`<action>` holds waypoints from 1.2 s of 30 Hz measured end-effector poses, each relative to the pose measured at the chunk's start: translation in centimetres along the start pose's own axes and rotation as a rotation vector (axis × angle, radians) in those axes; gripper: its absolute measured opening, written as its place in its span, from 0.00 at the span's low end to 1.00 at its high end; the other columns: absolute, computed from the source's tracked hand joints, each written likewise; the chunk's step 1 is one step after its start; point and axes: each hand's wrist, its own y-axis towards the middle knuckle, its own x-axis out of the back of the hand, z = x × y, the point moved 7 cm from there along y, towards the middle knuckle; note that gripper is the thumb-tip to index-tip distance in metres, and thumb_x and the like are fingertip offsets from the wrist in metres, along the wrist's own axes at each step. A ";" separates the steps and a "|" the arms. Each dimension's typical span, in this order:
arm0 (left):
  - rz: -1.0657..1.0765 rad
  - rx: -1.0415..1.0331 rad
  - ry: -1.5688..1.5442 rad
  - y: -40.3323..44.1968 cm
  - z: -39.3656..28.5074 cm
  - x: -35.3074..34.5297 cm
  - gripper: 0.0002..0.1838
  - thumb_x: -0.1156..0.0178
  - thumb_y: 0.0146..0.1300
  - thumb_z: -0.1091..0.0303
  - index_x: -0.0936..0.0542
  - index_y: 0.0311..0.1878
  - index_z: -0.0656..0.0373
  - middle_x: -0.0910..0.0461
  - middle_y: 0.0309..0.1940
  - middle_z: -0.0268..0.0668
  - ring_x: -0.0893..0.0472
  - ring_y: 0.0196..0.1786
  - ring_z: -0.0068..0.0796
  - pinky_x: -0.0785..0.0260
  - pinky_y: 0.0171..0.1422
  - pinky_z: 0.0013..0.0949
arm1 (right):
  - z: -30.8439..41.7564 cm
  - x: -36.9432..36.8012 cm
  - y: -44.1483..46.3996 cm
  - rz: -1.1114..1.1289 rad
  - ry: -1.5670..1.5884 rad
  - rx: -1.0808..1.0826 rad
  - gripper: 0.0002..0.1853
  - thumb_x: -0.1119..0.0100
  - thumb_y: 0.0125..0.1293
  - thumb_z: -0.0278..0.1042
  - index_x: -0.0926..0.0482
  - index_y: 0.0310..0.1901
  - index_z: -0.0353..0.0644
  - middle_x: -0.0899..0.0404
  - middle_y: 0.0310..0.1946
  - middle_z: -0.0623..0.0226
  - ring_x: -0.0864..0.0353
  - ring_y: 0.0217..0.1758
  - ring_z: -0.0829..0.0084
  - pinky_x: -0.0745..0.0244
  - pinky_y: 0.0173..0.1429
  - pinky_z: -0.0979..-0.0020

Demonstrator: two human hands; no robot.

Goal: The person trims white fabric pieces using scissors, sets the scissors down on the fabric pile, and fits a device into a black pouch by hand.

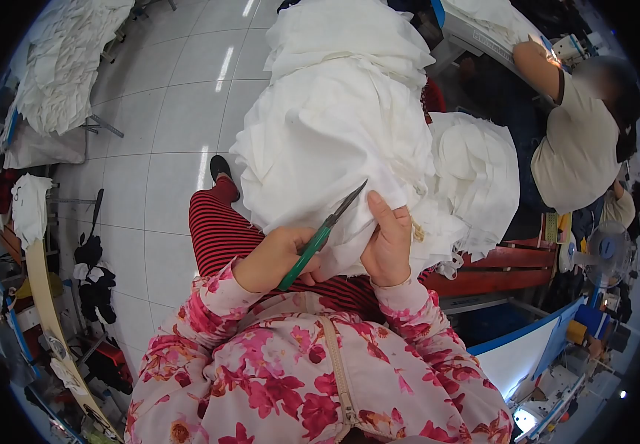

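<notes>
My left hand is closed around a pair of scissors with green handles. Their dark blades point up and to the right, over white cloth. My right hand pinches the near edge of a white cloth piece, thumb on top and the other fingers partly hidden. The blade tips lie close to my right thumb; I cannot tell whether they touch the cloth. In front of both hands, a large heap of white cloth pieces spreads over my lap and beyond.
More white pieces are stacked at the right, by a red wooden bench. A person sits at the upper right. White cloth covers a table at the upper left. A fan stands far right, above tiled floor.
</notes>
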 end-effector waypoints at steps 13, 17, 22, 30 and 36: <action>0.105 0.107 -0.080 -1.4 -2.0 -1.0 0.10 0.43 0.63 0.70 0.25 0.40 0.70 0.21 0.27 0.42 0.18 0.26 0.28 0.24 0.27 0.25 | 0.3 -0.1 -0.3 -0.060 -0.094 0.047 0.15 0.45 0.68 0.25 0.26 0.55 0.37 0.20 0.49 0.64 0.20 0.48 0.75 0.25 0.53 0.73; 0.124 0.142 -0.136 -1.5 -1.6 -0.6 0.10 0.44 0.63 0.70 0.24 0.40 0.70 0.22 0.24 0.40 0.19 0.26 0.27 0.24 0.28 0.25 | 0.2 0.0 -0.2 -0.057 -0.110 0.014 0.16 0.45 0.67 0.25 0.27 0.56 0.35 0.21 0.50 0.62 0.21 0.50 0.73 0.25 0.54 0.72; -0.049 -0.081 0.258 -0.5 -0.9 1.3 0.13 0.41 0.60 0.71 0.24 0.45 0.68 0.22 0.24 0.36 0.23 0.26 0.23 0.28 0.31 0.24 | 1.5 -0.1 0.8 -0.027 -0.075 -0.087 0.18 0.46 0.66 0.23 0.30 0.58 0.32 0.23 0.53 0.59 0.22 0.53 0.70 0.27 0.58 0.69; -0.322 -0.313 0.763 -0.8 -3.6 1.5 0.15 0.40 0.59 0.68 0.24 0.48 0.65 0.22 0.26 0.49 0.22 0.26 0.44 0.30 0.33 0.36 | 3.1 -0.1 1.2 0.040 -0.154 -0.139 0.19 0.47 0.65 0.21 0.31 0.58 0.31 0.23 0.53 0.58 0.22 0.54 0.69 0.28 0.60 0.68; -0.245 -0.321 0.755 -0.5 -3.6 1.6 0.15 0.40 0.59 0.68 0.24 0.48 0.64 0.22 0.26 0.48 0.22 0.26 0.42 0.31 0.34 0.35 | 3.7 -0.1 1.2 0.109 -0.273 -0.151 0.20 0.47 0.65 0.21 0.31 0.59 0.30 0.23 0.54 0.58 0.23 0.55 0.71 0.29 0.61 0.69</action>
